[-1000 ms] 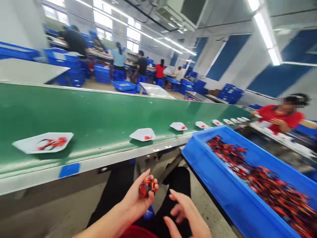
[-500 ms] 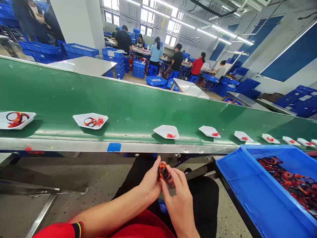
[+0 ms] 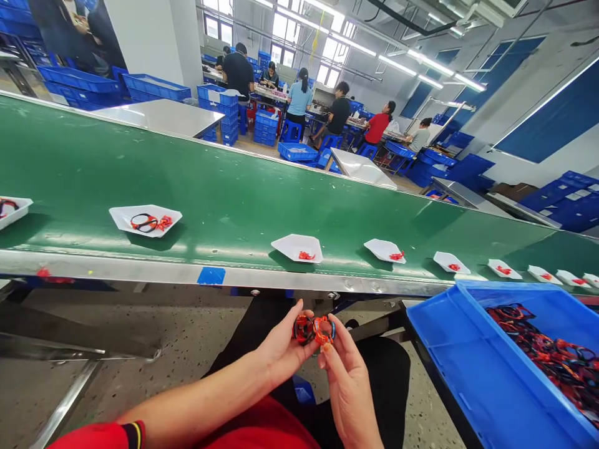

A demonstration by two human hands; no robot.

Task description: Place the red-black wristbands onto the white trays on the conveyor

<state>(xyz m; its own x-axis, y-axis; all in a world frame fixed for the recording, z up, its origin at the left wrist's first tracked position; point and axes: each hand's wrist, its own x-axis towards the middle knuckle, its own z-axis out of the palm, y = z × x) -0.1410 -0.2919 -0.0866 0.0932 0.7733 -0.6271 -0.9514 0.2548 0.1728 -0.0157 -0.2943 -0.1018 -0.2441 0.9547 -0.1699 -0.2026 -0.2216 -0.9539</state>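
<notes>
**A:** Far left first, what did we have?

**B:** A white tray (image 3: 14,211) cut off by the frame edge, sitting on the green conveyor belt (image 3: 243,187). Next came a second white tray (image 3: 121,218) carrying a black loop with a red tangle of cord (image 3: 147,222).

**A:** And below the belt?

**B:** A red sleeve (image 3: 96,436) led up to the left hand (image 3: 285,344), its fingers curled around a small bundle of red-and-black cord loops (image 3: 304,328).

**A:** Were the hands apart?

**B:** No, they were together! The right hand (image 3: 349,386) came up just beside the left, and the two pinched that bundle between them, above the person's dark trousers (image 3: 386,386).

**A:** Further right?

**B:** A row of smaller white trays (image 3: 297,248) ran along the belt, each with a red scrap. Below them, at the right edge, stood a blue plastic crate (image 3: 449,355) holding tangled red-and-black cords (image 3: 543,352).

**A:** Anyone else?

**B:** Yes, co-workers (image 3: 337,112) sat well beyond the belt, among stacked blue crates (image 3: 229,125).
</notes>
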